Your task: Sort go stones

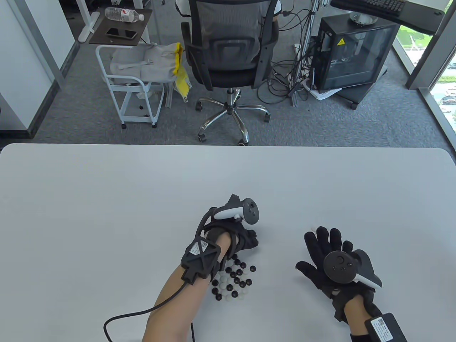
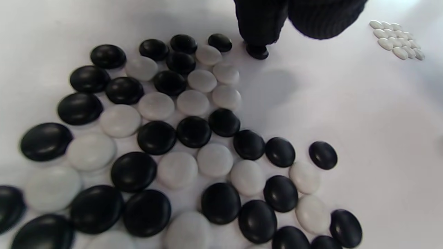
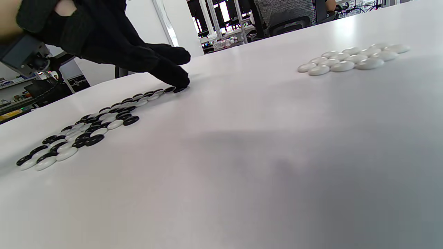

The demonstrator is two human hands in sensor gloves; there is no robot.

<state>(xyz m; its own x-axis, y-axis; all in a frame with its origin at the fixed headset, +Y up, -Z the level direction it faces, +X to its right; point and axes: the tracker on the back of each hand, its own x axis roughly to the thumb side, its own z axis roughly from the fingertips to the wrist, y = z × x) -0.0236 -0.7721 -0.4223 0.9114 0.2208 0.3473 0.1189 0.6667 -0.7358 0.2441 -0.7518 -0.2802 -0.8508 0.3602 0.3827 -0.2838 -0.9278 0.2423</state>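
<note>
A mixed pile of black and white Go stones (image 1: 233, 278) (image 2: 187, 135) (image 3: 86, 131) lies on the white table (image 1: 107, 199), just right of my left forearm. My left hand (image 1: 250, 241) (image 3: 166, 69) reaches past the pile's far edge. One of its fingertips (image 2: 258, 33) presses down on a single black stone (image 2: 256, 52) (image 3: 180, 90), and the thumb stays clear of it. A small cluster of white stones (image 2: 396, 39) (image 3: 353, 58) lies apart to the right. My right hand (image 1: 320, 245) hovers palm down with fingers spread and holds nothing.
Beyond the table's far edge stand an office chair (image 1: 228, 53), a white trolley (image 1: 131, 89) and a black computer case (image 1: 352, 53) with loose floor cables. A cable (image 1: 142, 313) trails from my left wrist across the table's front.
</note>
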